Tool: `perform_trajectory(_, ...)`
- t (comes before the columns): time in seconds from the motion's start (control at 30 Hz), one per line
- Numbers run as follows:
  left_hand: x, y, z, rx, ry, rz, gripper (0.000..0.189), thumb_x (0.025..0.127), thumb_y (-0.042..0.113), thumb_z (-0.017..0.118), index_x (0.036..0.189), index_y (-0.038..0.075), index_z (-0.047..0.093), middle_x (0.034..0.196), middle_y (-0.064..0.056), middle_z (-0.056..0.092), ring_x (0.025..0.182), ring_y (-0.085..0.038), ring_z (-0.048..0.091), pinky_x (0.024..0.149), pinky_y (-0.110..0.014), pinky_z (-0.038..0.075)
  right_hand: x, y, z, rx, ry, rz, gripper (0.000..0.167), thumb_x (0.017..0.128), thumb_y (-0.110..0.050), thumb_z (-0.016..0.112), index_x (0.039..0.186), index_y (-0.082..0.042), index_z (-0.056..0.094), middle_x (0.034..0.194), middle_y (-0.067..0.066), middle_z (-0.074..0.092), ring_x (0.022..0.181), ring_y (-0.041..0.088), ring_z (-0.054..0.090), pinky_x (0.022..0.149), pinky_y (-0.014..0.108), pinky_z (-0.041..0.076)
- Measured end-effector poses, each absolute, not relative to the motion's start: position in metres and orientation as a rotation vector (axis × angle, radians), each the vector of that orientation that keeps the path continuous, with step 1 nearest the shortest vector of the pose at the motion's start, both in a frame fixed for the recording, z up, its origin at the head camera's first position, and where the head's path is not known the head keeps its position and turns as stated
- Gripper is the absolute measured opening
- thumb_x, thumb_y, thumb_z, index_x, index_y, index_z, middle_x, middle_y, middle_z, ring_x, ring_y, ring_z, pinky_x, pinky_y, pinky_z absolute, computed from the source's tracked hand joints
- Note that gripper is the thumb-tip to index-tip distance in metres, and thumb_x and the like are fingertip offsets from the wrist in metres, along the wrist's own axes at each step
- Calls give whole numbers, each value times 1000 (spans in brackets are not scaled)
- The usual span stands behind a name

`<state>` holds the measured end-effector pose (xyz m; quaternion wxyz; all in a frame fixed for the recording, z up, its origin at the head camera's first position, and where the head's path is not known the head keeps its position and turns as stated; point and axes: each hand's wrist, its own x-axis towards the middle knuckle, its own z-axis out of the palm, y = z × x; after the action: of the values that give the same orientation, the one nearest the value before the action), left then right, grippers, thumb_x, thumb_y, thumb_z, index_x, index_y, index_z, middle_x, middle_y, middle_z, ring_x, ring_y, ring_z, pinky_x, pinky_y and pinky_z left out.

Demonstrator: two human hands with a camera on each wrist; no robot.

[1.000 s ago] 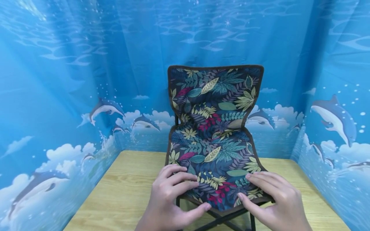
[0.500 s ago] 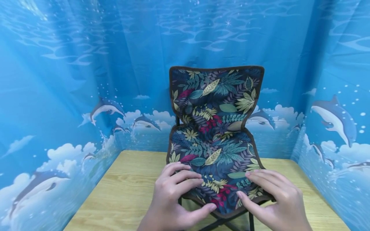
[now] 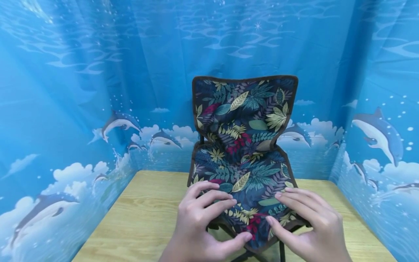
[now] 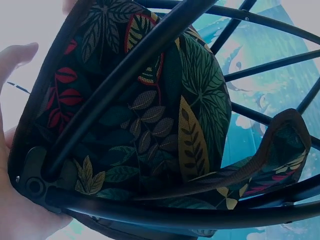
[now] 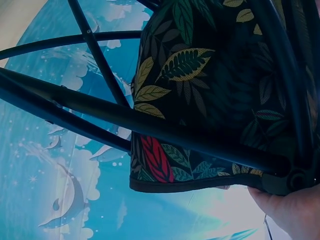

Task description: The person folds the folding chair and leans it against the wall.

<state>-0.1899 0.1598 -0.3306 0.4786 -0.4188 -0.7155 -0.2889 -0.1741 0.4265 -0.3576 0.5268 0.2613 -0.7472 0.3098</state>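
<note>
In the head view a folding chair [image 3: 252, 174] with a dark leaf-print fabric and brown edging stands unfolded, facing me. My left hand [image 3: 199, 218] rests over the seat's front left corner, fingers loosely bent above the fabric and thumb apart. At the opposite front corner lies my right hand [image 3: 315, 220], its fingers fairly straight across the seat. Both wrist views look at the underside: the left hand [image 4: 25, 210] and the right hand [image 5: 295, 210] press against corner joints of the black tube frame. The seat's front edge sags between them.
Under the chair is a light wood-grain surface [image 3: 140, 203]. Blue curtains [image 3: 157, 65] printed with dolphins and clouds close in the back and both sides. Crossed black legs [image 3: 281, 251] stand below the seat.
My left hand has shifted to the right, and the seat's front edge dips lower between the hands. The right hand's fingers have moved slightly; the chair back's top edge bows a little more.
</note>
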Motion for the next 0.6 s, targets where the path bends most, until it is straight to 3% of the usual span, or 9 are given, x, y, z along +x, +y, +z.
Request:
perform_trajectory(0.27,-184,167,-320,-1014,-1769,-705,45,72,57,91,101,23,84,102,9,79,108,-17,67,99,-45,55,-171,423,-348,629,-1787,775,42,82,-50,89,103,-14,85,99,8,82,115,7,70,110,11,43)
perform_trajectory(0.6,-178,174,-313,-1049,-1743,-728,54,67,58,93,108,24,83,106,9,79,106,-15,63,99,-43,52,-170,415,-338,726,-1713,850,37,80,-37,93,104,-11,84,101,8,81,118,11,70,111,16,46)
